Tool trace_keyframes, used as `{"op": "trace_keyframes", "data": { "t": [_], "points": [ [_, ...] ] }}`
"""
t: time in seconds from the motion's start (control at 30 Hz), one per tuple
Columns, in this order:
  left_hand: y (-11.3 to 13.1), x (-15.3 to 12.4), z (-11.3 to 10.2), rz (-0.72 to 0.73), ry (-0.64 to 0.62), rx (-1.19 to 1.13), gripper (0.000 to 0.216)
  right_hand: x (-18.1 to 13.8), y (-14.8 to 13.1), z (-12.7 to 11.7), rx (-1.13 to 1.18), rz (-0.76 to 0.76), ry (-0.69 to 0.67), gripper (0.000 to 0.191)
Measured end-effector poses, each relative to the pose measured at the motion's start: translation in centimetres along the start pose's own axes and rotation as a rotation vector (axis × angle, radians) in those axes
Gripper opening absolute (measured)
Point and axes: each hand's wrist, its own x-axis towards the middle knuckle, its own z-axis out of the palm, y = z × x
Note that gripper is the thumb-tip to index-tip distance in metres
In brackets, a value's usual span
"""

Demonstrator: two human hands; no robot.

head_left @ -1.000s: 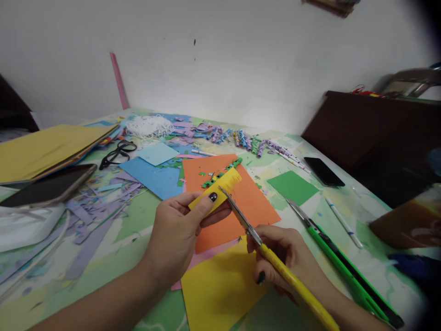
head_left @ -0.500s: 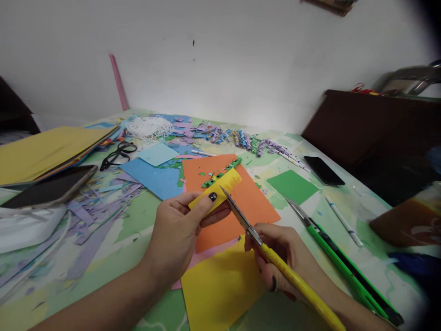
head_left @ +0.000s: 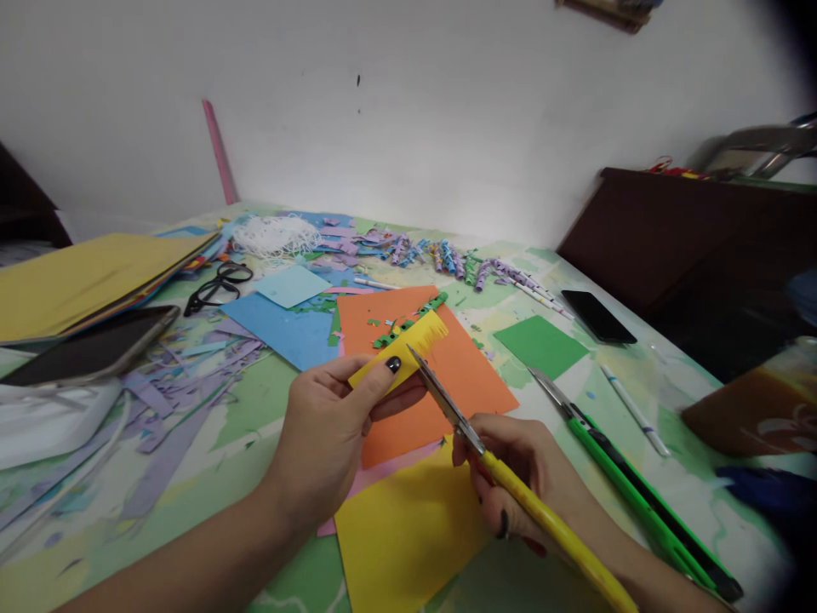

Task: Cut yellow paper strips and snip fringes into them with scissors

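Pinched between the thumb and fingers of my left hand [head_left: 332, 426] is a yellow paper strip [head_left: 408, 345], its far end cut into a fine fringe. My right hand [head_left: 523, 468] grips scissors [head_left: 456, 417] with yellow handles, and their blades meet the strip's lower edge just past my left thumb. Under the strip lies an orange paper sheet [head_left: 472, 383] with curly green paper pieces [head_left: 389, 336] on it. A yellow paper sheet [head_left: 408, 528] rests nearer to me, overlapping a pink one.
On the right lie a green utility knife [head_left: 638, 485] with its blade out, a green paper square [head_left: 541, 345] and a black phone [head_left: 598, 315]. Purple paper scraps [head_left: 172, 409], eyeglasses [head_left: 217, 288] and another phone [head_left: 95, 345] are at left. White string [head_left: 274, 234] sits near the wall.
The hands, strip and scissors look almost the same. Only a very slight shift of the scissors' handles and of the view shows.
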Motion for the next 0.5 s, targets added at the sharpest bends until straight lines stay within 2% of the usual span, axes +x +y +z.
{"op": "trace_keyframes", "data": {
  "t": [0.2, 0.5],
  "points": [
    [0.04, -0.04, 0.07, -0.002, 0.012, 0.005, 0.013, 0.17, 0.16, 0.24, 0.001, 0.0, 0.008, 0.029],
    [0.0, 0.09, 0.07, 0.0, 0.01, -0.008, 0.011, 0.07, 0.15, 0.32, -0.009, 0.008, 0.031, 0.03]
  ]
}}
